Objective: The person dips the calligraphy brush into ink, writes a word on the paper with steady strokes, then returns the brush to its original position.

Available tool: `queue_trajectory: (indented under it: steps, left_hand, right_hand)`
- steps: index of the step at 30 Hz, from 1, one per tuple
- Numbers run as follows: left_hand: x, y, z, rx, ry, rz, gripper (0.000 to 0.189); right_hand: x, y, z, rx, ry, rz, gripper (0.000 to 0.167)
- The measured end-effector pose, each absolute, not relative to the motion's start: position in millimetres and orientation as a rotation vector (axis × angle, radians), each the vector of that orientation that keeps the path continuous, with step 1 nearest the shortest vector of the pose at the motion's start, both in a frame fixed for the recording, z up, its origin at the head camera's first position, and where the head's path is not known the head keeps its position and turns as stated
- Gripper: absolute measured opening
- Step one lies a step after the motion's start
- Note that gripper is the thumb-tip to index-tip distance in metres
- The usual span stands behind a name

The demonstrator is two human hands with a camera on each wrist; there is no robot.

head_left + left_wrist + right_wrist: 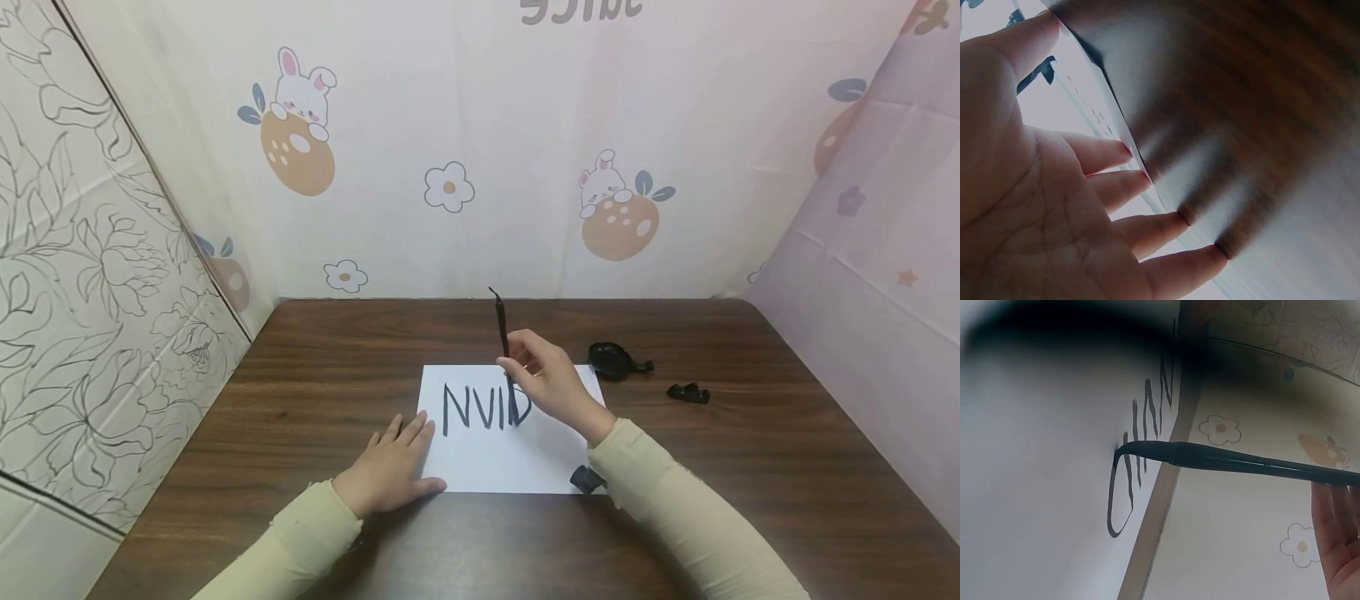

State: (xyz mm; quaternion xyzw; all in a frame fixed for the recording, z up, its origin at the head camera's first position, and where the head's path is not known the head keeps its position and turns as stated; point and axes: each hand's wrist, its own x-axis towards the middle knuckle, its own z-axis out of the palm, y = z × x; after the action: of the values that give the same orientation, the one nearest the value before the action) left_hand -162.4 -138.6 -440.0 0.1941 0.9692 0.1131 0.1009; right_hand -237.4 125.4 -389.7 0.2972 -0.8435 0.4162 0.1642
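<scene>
My right hand (551, 379) pinches a dark writing brush (503, 329) by its handle, held nearly upright over a white sheet of paper (480, 471). In the right wrist view the brush's bent tip (1132, 449) touches the paper at the bottom of a black letter D. The letters N, V, I and D stand in black along the sheet's upper part. With fingers spread, my left hand (390, 467) rests at the paper's left edge. The left wrist view shows its fingers (1154, 234) reaching down, some at the sheet's edge and others on the table.
A black ink dish (611, 360) with a short handle stands just off the paper's top right corner. Right of it lies a small black brush rest (688, 392). A dark block (587, 479), partly behind the right sleeve, sits on the paper's lower right corner. The wooden table (300, 400) meets curtains behind.
</scene>
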Motion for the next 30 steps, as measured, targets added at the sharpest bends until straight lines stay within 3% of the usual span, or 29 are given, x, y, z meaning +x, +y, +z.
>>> queue_trajectory:
  steps: [17,30]
  left_hand:
    - [-162,-138,-440,0.556,2.849,0.333,0.089]
    - [-160,-138,-437,0.573,2.852,0.351,0.087]
  right_hand:
    - [-234,118,-386,0.863,-2.389,1.223,0.023]
    - [-244,143,-372,0.774,-2.225,1.337,0.020]
